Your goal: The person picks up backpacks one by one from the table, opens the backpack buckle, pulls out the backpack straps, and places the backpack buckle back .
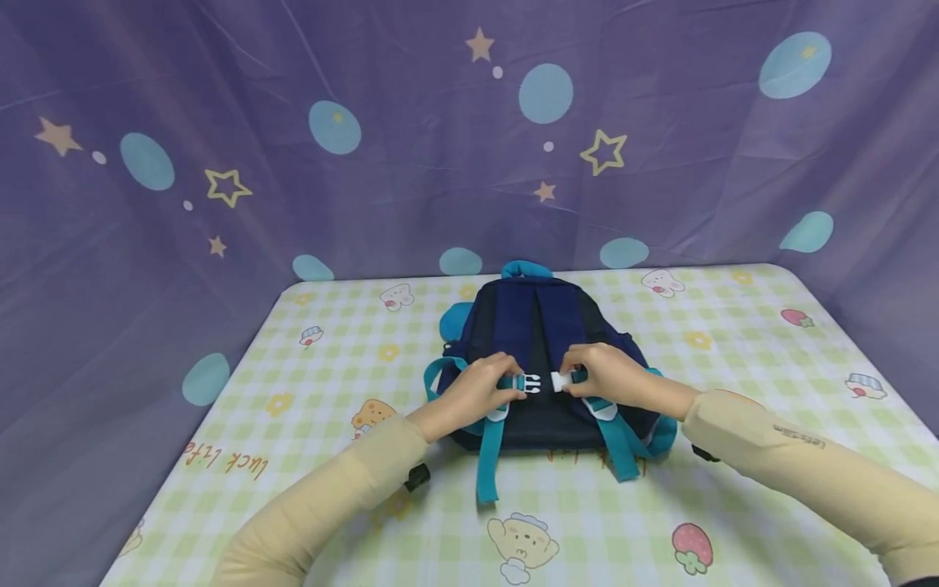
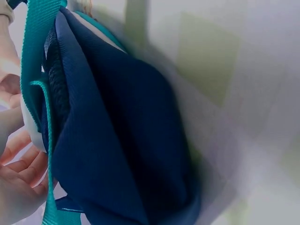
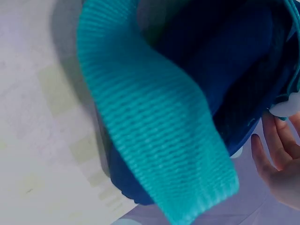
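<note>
Beige sleeves (image 1: 333, 497) stretch in from the near left and near right, over a table covered with a pale green-and-white checked cloth (image 1: 601, 538) printed with bears, strawberries and flowers. Behind it a purple curtain (image 1: 411, 196), patterned with stars and teal ovals, closes off the far side and wraps round to left and right. In this head view, a navy and black backpack (image 1: 541, 346) lies mid-table, straps up, its teal carry loop (image 1: 526, 268) at the far end and teal straps (image 1: 489, 465) trailing toward the near edge. Over its middle, the left hand (image 1: 478, 393) pinches teal webbing right at a white pronged buckle half (image 1: 532, 383), and the right hand (image 1: 605, 377) pinches the white socket half (image 1: 562, 381); the two halves face each other, near but apart. From the left wrist, the bag's creased navy side fills the middle, with a teal strap down its left and fingers at the left edge, their hold unclear. From the right wrist, a broad ribbed teal strap crosses in front of the navy fabric; at right, fingertips meet a white piece, though I can't tell how firmly.
</note>
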A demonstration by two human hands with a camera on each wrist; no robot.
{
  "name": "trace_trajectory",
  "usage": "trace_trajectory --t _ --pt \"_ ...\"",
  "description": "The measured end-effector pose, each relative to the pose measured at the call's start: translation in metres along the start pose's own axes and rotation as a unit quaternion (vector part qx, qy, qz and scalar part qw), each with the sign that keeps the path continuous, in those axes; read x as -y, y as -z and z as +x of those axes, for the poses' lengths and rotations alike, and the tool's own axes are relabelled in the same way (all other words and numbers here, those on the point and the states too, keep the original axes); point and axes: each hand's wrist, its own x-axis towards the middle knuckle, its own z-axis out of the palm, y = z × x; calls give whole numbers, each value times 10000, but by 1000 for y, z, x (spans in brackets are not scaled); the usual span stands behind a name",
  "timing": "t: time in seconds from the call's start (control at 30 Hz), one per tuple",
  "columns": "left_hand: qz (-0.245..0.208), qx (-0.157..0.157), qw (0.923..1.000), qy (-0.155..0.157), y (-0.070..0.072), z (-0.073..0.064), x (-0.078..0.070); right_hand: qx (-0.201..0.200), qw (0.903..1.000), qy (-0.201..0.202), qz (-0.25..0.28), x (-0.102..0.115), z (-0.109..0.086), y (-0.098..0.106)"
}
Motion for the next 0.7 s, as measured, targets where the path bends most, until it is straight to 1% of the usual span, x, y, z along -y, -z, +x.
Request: trace_trajectory --t 0.2,0.43,0.57,0.7 --pt "-366 -74 9993 53 3 -3 2 180 9997 -35 175 -5 -3 8" --pt "-651 -343 9973 -81 7 -5 4 317 9989 59 352 -10 -7 19" --pt "-873 -436 9952 62 10 -6 5 472 9982 93 348 -13 -8 23" --pt "-966 -468 9940 207 13 -8 5 702 9970 165 284 -14 -7 26"
